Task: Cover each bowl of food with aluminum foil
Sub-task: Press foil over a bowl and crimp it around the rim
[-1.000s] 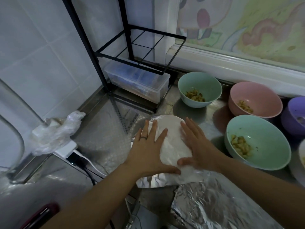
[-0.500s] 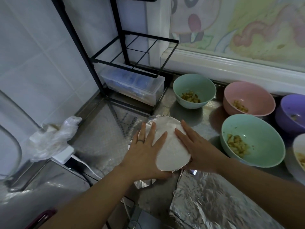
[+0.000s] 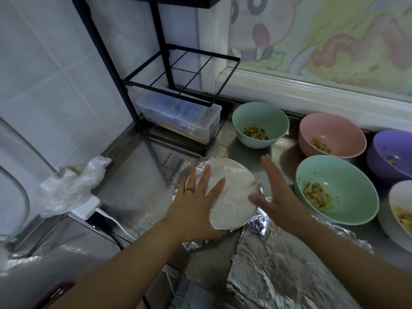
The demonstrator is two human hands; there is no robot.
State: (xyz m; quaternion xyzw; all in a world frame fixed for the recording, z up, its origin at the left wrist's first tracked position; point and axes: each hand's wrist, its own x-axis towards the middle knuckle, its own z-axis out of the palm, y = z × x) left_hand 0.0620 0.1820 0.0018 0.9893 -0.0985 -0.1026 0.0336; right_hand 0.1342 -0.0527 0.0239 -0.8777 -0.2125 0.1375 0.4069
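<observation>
A foil-covered bowl [image 3: 231, 192] sits in the middle of the steel counter, its top smooth and its foil edges crumpled down the sides. My left hand [image 3: 196, 201] lies flat on the bowl's left side, fingers straight. My right hand [image 3: 274, 197] is open beside the bowl's right edge, thumb near the crumpled foil. Uncovered bowls with food stand to the right: a green bowl [image 3: 260, 123] at the back, a pink bowl [image 3: 332, 134], a larger green bowl [image 3: 336, 188], a purple bowl [image 3: 390, 152] and a white bowl [image 3: 401, 210] at the frame edge.
A loose foil sheet [image 3: 278, 270] lies on the counter in front of the bowls. A black wire rack [image 3: 178, 70] stands at the back left over a clear plastic box [image 3: 178, 117]. A crumpled plastic bag [image 3: 73, 186] and a white power strip [image 3: 87, 207] lie at the left.
My right hand has lifted off the foil top and moved right, beside the bowl. The foil's near edge has been folded down around the bowl. My left hand stays on it.
</observation>
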